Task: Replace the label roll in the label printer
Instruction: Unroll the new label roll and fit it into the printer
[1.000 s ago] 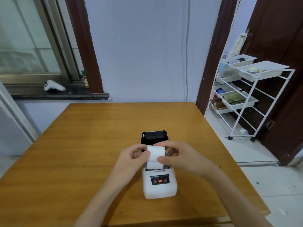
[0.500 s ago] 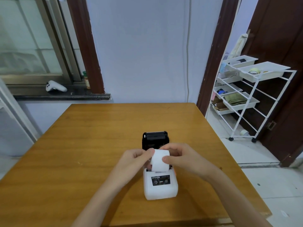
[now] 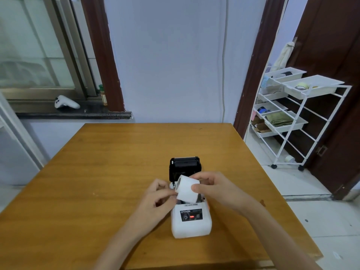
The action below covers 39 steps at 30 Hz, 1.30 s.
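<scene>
Holding the label roll (image 3: 187, 190) tilted just above the open bay of the label printer (image 3: 191, 221), our right hand (image 3: 212, 189) pinches its 3 o'clock end while our left hand (image 3: 158, 197) fingers its 9 o'clock edge (likely freeing it), lid (image 3: 184, 168) hinged back at 12 o'clock for access.

Only one feed for me: head cam, wide-angle, looking forward and down across the wooden table (image 3: 116, 172) toward the wall (image 3: 165, 65). Both hands sit close, low centre; window left, doorway right. No second view to overlap.
</scene>
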Motion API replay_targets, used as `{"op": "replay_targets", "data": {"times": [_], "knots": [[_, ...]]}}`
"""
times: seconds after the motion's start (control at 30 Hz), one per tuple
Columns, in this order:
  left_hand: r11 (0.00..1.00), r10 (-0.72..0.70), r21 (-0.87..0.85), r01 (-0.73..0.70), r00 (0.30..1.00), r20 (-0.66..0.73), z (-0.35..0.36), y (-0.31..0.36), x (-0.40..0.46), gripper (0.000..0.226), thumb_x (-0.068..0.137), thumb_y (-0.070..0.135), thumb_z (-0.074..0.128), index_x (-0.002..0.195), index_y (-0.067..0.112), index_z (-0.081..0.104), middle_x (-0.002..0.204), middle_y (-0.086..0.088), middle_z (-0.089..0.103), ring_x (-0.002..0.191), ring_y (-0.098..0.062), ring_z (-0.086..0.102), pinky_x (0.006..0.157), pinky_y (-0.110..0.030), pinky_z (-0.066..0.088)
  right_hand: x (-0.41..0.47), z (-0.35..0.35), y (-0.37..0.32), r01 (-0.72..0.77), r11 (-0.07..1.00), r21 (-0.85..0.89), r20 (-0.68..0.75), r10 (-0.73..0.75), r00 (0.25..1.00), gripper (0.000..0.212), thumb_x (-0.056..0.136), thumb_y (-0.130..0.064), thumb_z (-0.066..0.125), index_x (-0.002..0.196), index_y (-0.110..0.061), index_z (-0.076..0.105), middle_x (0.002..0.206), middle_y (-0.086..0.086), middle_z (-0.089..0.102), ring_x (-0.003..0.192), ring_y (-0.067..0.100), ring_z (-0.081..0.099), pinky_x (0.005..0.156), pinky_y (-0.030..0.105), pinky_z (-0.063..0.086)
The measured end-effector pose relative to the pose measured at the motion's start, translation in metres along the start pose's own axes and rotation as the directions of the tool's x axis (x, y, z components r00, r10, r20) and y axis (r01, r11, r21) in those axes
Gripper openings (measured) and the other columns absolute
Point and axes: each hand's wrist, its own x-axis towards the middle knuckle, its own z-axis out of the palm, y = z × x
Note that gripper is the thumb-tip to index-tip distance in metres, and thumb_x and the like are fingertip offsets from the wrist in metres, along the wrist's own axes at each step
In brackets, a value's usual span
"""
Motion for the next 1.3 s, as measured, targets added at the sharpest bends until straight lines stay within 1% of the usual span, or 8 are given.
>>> {"op": "replay_targets", "data": {"times": [0.2,0.4,0.53,0.67,0.9,1.1,1.2,1.3], "knots": [[0.993,-0.001,0.119,0.001,1.000,0.002,-0.001,0.001,0.001,0.032,0.085,0.047,0.057,0.099,0.026,0.075,0.090,0.021,0.047,0.073,-0.002,0.049,0.068,-0.013,0.038,0.003,-0.004,-0.002,-0.032,1.000,0.001,0.063,0.031,0.998,0.026,0.095,-0.006,0.058,0.119,-0.001,0.065,0.085,-0.002,0.074,0.075,0.009,0.069,0.070,0.026,0.054],[0.986,0.028,0.167,-0.027,1.000,-0.005,-0.001,0.005,-0.001,0.009,0.093,0.016,0.064,0.088,0.021,0.069,0.093,0.007,0.050,0.073,-0.001,0.049,0.067,-0.011,0.038,0.000,-0.011,-0.002,0.004,1.000,-0.003,0.116,-0.004,0.993,0.020,0.094,-0.002,0.058,0.112,-0.002,0.067,0.102,0.032,0.067,0.090,0.037,0.061,0.082,0.060,0.049],[0.989,0.030,0.147,-0.028,0.999,-0.013,-0.001,0.003,-0.002,0.009,0.092,0.023,0.064,0.088,0.028,0.069,0.093,0.009,0.051,0.076,-0.006,0.053,0.067,-0.015,0.040,0.006,-0.009,-0.002,-0.010,0.986,-0.164,0.128,0.031,0.991,0.020,0.091,-0.016,0.066,0.109,-0.010,0.070,0.089,0.006,0.073,0.082,0.019,0.068,0.079,0.046,0.055],[0.996,0.004,0.091,-0.002,1.000,-0.023,-0.002,0.002,-0.002,0.017,0.082,0.045,0.059,0.089,0.034,0.070,0.094,0.010,0.053,0.086,-0.018,0.057,0.078,-0.038,0.050,0.007,-0.008,-0.009,-0.016,0.955,-0.296,0.175,0.071,0.982,0.020,0.090,-0.023,0.067,0.108,-0.014,0.070,0.072,-0.012,0.069,0.071,0.008,0.065,0.067,0.025,0.052],[0.997,0.009,0.078,-0.008,1.000,-0.025,-0.002,-0.001,-0.003,0.009,0.087,0.032,0.064,0.091,0.035,0.072,0.094,0.012,0.054,0.087,-0.015,0.057,0.074,-0.035,0.049,0.011,-0.006,-0.019,-0.010,0.892,-0.453,0.246,0.136,0.960,0.019,0.094,-0.026,0.061,0.107,-0.014,0.068,0.071,-0.018,0.061,0.064,-0.005,0.055,0.064,0.017,0.042],[0.991,0.024,0.129,-0.017,0.998,-0.050,-0.001,-0.003,-0.002,0.021,0.093,0.017,0.062,0.093,0.035,0.072,0.095,0.013,0.053,0.081,-0.019,0.055,0.065,-0.033,0.047,0.008,-0.002,-0.010,0.045,0.805,-0.591,0.252,0.131,0.959,0.028,0.097,-0.031,0.055,0.117,-0.015,0.066,0.118,0.003,0.052,0.094,0.007,0.051,0.091,0.029,0.046],[0.991,0.018,0.133,-0.012,0.999,-0.046,-0.001,-0.004,-0.002,0.019,0.094,0.017,0.061,0.094,0.033,0.072,0.095,0.013,0.053,0.081,-0.021,0.055,0.066,-0.037,0.048,0.006,-0.001,-0.007,0.043,0.861,-0.507,0.177,0.055,0.983,0.031,0.094,-0.031,0.061,0.125,-0.028,0.059,0.106,-0.011,0.055,0.082,0.000,0.054,0.074,0.016,0.046],[0.990,0.016,0.142,-0.008,0.998,-0.054,-0.001,-0.004,-0.002,0.019,0.095,0.015,0.061,0.095,0.030,0.072,0.095,0.013,0.053,0.080,-0.020,0.054,0.065,-0.035,0.047,0.004,-0.003,-0.004,0.091,0.853,-0.515,0.126,-0.029,0.992,0.022,0.093,-0.029,0.062,0.113,-0.036,0.054,0.098,-0.011,0.057,0.071,0.004,0.052,0.065,0.019,0.045]]}}
